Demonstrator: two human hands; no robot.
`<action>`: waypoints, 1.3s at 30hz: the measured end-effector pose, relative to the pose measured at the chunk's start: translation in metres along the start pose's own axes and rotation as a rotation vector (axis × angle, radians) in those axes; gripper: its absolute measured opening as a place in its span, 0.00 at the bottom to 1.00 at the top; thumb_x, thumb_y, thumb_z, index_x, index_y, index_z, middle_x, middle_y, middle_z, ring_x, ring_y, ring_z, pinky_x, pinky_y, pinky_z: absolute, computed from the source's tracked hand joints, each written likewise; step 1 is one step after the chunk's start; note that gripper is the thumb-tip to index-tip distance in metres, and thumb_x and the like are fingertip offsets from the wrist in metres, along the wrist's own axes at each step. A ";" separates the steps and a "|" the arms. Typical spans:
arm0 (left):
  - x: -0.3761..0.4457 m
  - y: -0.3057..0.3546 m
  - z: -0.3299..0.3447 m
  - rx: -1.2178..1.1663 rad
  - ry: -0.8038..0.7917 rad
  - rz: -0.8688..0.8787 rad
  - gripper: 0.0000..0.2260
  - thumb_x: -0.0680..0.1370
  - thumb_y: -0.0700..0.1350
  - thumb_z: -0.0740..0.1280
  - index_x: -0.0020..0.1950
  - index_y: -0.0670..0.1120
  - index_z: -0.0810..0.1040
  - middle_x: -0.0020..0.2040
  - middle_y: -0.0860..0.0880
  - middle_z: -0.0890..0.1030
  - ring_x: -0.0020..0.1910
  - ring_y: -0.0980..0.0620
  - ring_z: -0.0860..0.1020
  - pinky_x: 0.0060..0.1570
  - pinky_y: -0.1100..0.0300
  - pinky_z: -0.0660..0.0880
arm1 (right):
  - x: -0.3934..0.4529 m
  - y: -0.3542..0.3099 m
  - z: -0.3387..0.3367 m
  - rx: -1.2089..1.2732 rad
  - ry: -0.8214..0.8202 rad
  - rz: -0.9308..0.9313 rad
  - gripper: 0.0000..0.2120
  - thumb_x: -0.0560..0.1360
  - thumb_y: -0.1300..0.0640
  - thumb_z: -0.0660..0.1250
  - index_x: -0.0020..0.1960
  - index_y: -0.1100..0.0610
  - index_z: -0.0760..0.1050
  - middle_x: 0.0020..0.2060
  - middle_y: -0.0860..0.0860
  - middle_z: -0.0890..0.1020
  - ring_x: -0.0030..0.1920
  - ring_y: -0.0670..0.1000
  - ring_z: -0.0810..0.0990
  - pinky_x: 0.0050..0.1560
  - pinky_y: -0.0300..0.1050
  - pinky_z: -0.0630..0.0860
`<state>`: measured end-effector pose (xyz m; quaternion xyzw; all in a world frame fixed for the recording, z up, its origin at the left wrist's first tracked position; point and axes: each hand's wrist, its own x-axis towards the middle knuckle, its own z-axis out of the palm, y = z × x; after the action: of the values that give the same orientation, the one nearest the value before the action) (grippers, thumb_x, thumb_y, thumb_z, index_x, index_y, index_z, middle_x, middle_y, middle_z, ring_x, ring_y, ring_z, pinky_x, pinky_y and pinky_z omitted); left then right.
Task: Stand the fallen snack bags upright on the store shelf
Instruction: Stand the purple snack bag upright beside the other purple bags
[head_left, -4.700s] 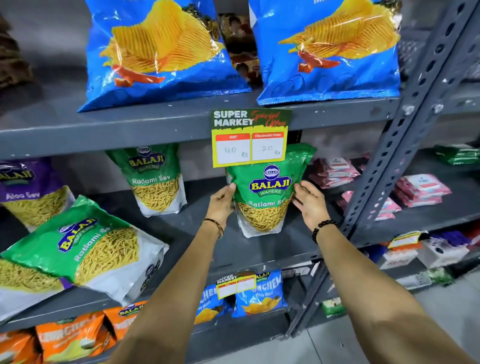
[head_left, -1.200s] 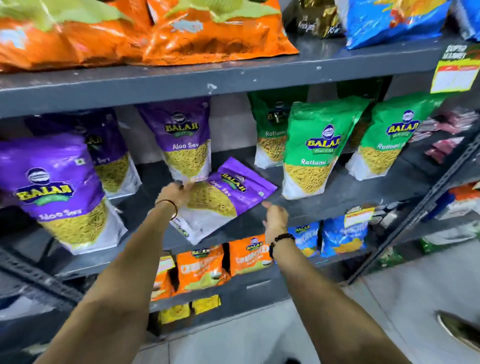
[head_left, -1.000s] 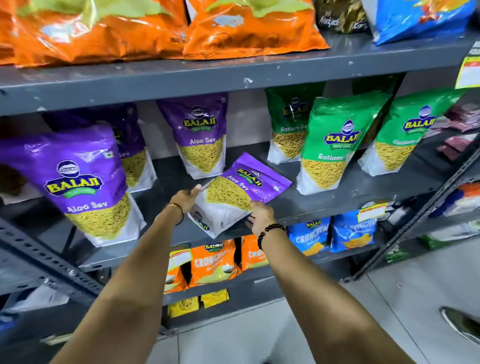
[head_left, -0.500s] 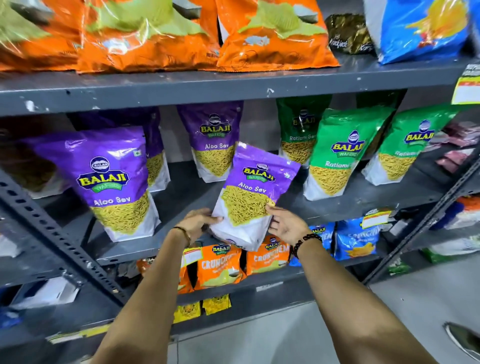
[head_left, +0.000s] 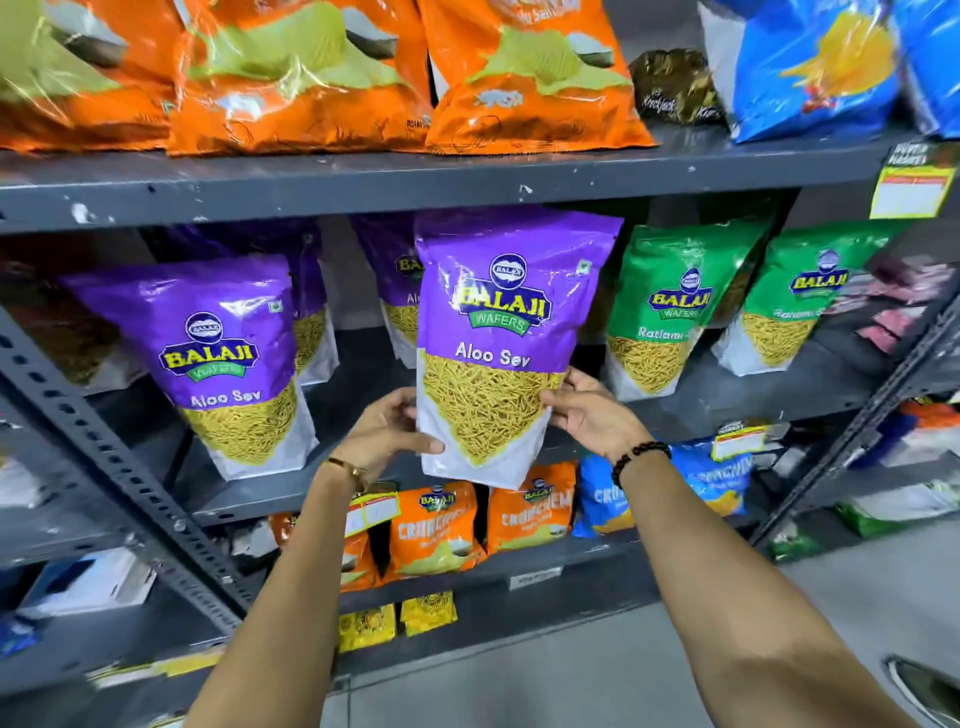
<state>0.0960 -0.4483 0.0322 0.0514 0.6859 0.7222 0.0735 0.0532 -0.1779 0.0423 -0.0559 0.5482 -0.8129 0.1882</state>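
Now the glossy purple Aloo Sev pouch (head_left: 506, 343), which was lying tilted on its back a second ago, is being held upright and face-out in front of the grey metal middle shelf (head_left: 270, 496). The left hand (head_left: 387, 434) is gripping its lower left edge, thumb across the white base; the right hand (head_left: 589, 413) is pinching the lower right edge, fingers curled behind. Its bottom is hanging past the shelf lip, so I judge it is not yet standing on its own and is waiting to be set down.

Open grey deck is showing between the purple pouch standing to the left (head_left: 228, 364) and the green Ratlami pouch on the right (head_left: 670, 312), with another purple pouch (head_left: 395, 291) behind. The pouch top is sitting just under the front edge of the upper shelf (head_left: 467, 179), so headroom is looking tight.
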 end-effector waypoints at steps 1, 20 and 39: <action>0.000 0.000 -0.001 0.000 -0.002 0.001 0.25 0.62 0.20 0.68 0.48 0.46 0.76 0.40 0.46 0.73 0.43 0.49 0.75 0.38 0.62 0.81 | 0.002 -0.001 0.000 0.004 -0.010 0.000 0.17 0.72 0.74 0.60 0.48 0.53 0.75 0.34 0.46 0.87 0.36 0.42 0.84 0.37 0.35 0.81; 0.081 -0.037 -0.035 0.216 0.481 0.037 0.27 0.62 0.22 0.70 0.53 0.42 0.66 0.52 0.43 0.78 0.50 0.50 0.76 0.40 0.66 0.78 | 0.134 0.005 0.030 -0.185 -0.041 -0.051 0.20 0.70 0.81 0.58 0.45 0.57 0.71 0.33 0.47 0.87 0.36 0.43 0.85 0.39 0.36 0.81; 0.086 -0.060 -0.017 0.326 0.438 -0.197 0.26 0.66 0.32 0.73 0.62 0.40 0.71 0.61 0.42 0.78 0.60 0.43 0.75 0.58 0.53 0.72 | 0.126 0.055 0.015 -0.504 0.066 0.220 0.29 0.65 0.77 0.69 0.64 0.64 0.69 0.64 0.60 0.77 0.62 0.57 0.75 0.68 0.55 0.69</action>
<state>0.0103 -0.4469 -0.0310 -0.1616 0.7942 0.5856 -0.0159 -0.0456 -0.2549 -0.0164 -0.0144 0.7417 -0.6270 0.2377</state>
